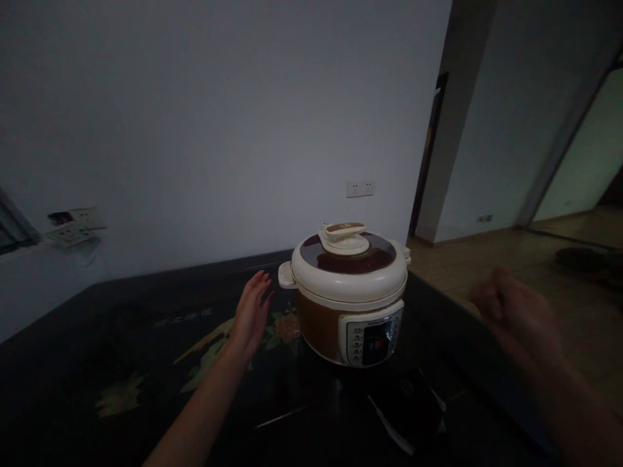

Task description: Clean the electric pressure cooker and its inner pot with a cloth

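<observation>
An electric pressure cooker (349,292) stands upright on the dark table, cream and brown, with its lid on and its control panel facing me and slightly right. My left hand (250,314) is just left of the cooker's side handle (287,275), not gripping it. Its fingers are stretched out and a little bent, with nothing in them. Off to the cooker's right, my right hand (518,318) is raised near the table's right edge. Motion smears its fingers, which look curled, and I see no object in it.
The glossy dark table (146,324) carries a printed flower design. A black book-like item (409,405) lies in front of the cooker, with a thin pale stick (282,417) to its left. Wall sockets (360,189) sit behind; a tiled floor (452,279) stretches right.
</observation>
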Demonstrator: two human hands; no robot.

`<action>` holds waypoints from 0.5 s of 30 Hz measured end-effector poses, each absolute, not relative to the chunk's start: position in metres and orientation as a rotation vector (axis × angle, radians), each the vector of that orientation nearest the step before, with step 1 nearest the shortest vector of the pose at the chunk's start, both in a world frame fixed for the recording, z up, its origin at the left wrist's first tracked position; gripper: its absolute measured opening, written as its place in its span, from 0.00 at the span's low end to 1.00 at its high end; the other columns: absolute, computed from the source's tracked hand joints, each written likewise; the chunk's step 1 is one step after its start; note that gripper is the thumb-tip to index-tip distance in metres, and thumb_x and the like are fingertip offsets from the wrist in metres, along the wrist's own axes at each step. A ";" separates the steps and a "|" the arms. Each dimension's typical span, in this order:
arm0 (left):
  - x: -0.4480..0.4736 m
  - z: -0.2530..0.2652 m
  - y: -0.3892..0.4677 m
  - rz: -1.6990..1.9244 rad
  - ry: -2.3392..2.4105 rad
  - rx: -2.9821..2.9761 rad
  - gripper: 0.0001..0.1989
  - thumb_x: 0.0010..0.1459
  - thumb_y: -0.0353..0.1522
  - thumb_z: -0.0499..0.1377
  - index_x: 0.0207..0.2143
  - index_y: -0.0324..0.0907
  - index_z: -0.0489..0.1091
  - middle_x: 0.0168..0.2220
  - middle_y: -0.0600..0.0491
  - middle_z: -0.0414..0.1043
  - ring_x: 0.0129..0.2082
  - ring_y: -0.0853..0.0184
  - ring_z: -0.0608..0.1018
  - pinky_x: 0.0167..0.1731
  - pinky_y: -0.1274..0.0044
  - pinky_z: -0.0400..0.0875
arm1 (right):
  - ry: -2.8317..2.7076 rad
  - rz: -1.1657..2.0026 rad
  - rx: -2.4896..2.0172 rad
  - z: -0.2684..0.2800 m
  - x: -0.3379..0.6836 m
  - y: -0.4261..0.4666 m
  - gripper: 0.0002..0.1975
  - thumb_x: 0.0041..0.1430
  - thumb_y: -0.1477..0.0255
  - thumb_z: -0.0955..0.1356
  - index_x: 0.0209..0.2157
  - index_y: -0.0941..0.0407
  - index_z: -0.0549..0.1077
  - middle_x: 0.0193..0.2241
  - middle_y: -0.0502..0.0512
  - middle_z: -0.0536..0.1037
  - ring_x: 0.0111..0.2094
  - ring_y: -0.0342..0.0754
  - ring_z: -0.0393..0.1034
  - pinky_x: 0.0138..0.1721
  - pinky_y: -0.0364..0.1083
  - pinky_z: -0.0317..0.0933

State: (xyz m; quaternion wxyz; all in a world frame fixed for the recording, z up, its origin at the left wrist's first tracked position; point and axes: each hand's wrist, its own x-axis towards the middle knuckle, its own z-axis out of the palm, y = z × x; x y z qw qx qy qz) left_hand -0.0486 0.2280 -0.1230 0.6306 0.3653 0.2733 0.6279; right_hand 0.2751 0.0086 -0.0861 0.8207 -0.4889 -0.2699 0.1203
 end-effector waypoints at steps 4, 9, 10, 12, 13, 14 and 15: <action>-0.019 -0.124 0.229 1.325 0.618 0.802 0.07 0.60 0.33 0.60 0.39 0.42 0.75 0.47 0.50 0.78 0.52 0.63 0.75 0.53 0.72 0.66 | -0.545 0.258 -1.003 -0.079 0.307 0.081 0.16 0.41 0.67 0.79 0.34 0.51 0.76 0.31 0.47 0.76 0.33 0.42 0.70 0.32 0.40 0.66; 0.008 -0.125 0.213 1.253 0.553 0.760 0.12 0.64 0.37 0.58 0.45 0.41 0.75 0.44 0.50 0.80 0.48 0.62 0.79 0.53 0.72 0.69 | -0.516 0.524 -1.069 -0.085 0.320 0.133 0.14 0.60 0.57 0.70 0.34 0.53 0.74 0.29 0.52 0.76 0.30 0.46 0.73 0.30 0.44 0.68; 0.011 -0.126 0.211 1.249 0.548 0.752 0.13 0.64 0.37 0.59 0.46 0.41 0.75 0.45 0.49 0.80 0.48 0.62 0.79 0.53 0.72 0.69 | -0.521 0.580 -1.079 -0.085 0.319 0.138 0.16 0.62 0.55 0.67 0.35 0.54 0.75 0.28 0.54 0.76 0.29 0.48 0.74 0.29 0.45 0.69; 0.017 -0.129 0.209 1.254 0.543 0.735 0.14 0.65 0.38 0.57 0.48 0.40 0.74 0.47 0.48 0.80 0.50 0.61 0.79 0.54 0.72 0.69 | -0.521 0.657 -1.086 -0.086 0.315 0.144 0.19 0.66 0.55 0.63 0.36 0.55 0.75 0.28 0.57 0.78 0.28 0.50 0.75 0.30 0.47 0.70; 0.019 -0.130 0.209 1.261 0.545 0.727 0.15 0.65 0.38 0.57 0.48 0.40 0.74 0.48 0.47 0.79 0.51 0.61 0.79 0.54 0.72 0.69 | -0.516 0.682 -1.087 -0.086 0.313 0.145 0.18 0.67 0.56 0.62 0.36 0.54 0.76 0.30 0.58 0.80 0.29 0.51 0.76 0.31 0.47 0.70; 0.021 -0.132 0.209 1.268 0.550 0.721 0.15 0.65 0.38 0.57 0.49 0.40 0.74 0.49 0.46 0.79 0.52 0.60 0.78 0.54 0.72 0.69 | -0.509 0.693 -1.086 -0.087 0.311 0.146 0.16 0.67 0.59 0.63 0.36 0.54 0.76 0.31 0.59 0.81 0.30 0.51 0.77 0.33 0.48 0.70; 0.022 -0.134 0.210 1.275 0.556 0.718 0.16 0.65 0.38 0.57 0.50 0.40 0.74 0.51 0.46 0.78 0.52 0.59 0.78 0.54 0.71 0.69 | -0.502 0.705 -1.087 -0.087 0.310 0.146 0.15 0.67 0.61 0.64 0.35 0.54 0.77 0.32 0.60 0.82 0.31 0.52 0.78 0.34 0.49 0.71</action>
